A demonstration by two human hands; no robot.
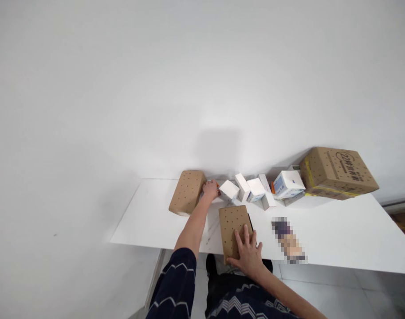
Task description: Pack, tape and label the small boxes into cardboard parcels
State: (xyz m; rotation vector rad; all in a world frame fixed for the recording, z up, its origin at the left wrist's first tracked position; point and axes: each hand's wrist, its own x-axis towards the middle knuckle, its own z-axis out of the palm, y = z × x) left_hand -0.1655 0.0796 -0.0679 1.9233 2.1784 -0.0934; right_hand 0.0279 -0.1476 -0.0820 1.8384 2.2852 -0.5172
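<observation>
My left hand (pixel 210 189) reaches to the back of the table, its fingers curled over a small orange box (pixel 218 188) that they mostly hide. Just left of it stands a brown cardboard box (pixel 186 192) with dark dots. Nearer to me lies another dotted cardboard box (pixel 232 226), reaching the table's front edge. On its right side rests my right hand (pixel 249 254), flat with the fingers spread. A thin dark edge shows beside that box, by my fingertips; I cannot make out what it is.
White boxes (pixel 229 190) stand in a row along the wall. A blue-and-white box (pixel 289 184) is farther right, before a large taped carton (pixel 338 173). A pixelated object (pixel 289 240) lies on the white table (pixel 348 235), right of my right hand.
</observation>
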